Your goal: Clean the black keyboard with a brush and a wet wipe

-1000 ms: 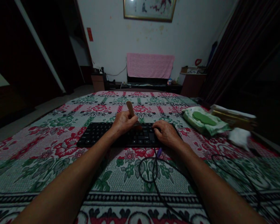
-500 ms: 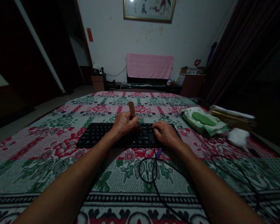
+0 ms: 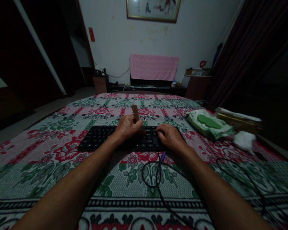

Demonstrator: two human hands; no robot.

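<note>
A black keyboard (image 3: 96, 138) lies on the patterned cloth in front of me; its keypad end is at the left, and its cable comes out at the near edge. My left hand (image 3: 128, 127) is closed around a wooden-handled brush (image 3: 135, 112), held nearly upright over the keys. The brush's brown lower end meets the keyboard right of its middle, partly hidden by my fingers. At the keyboard's right end, my right hand (image 3: 169, 135) grips it with curled fingers, thumb side over the keys.
A black cable (image 3: 158, 182) with a purple plug (image 3: 162, 156) loops over the floral tablecloth (image 3: 124, 102). To the right lie a green-and-white wipes pack (image 3: 208, 124), a crumpled white tissue (image 3: 244, 140) and a gold box (image 3: 240, 121). A pink cloth (image 3: 154, 67) hangs by the far wall.
Both hands stay almost in place on the keyboard. The brush is still in my left hand, its lower end shifted very slightly. The whole view has moved a little.
</note>
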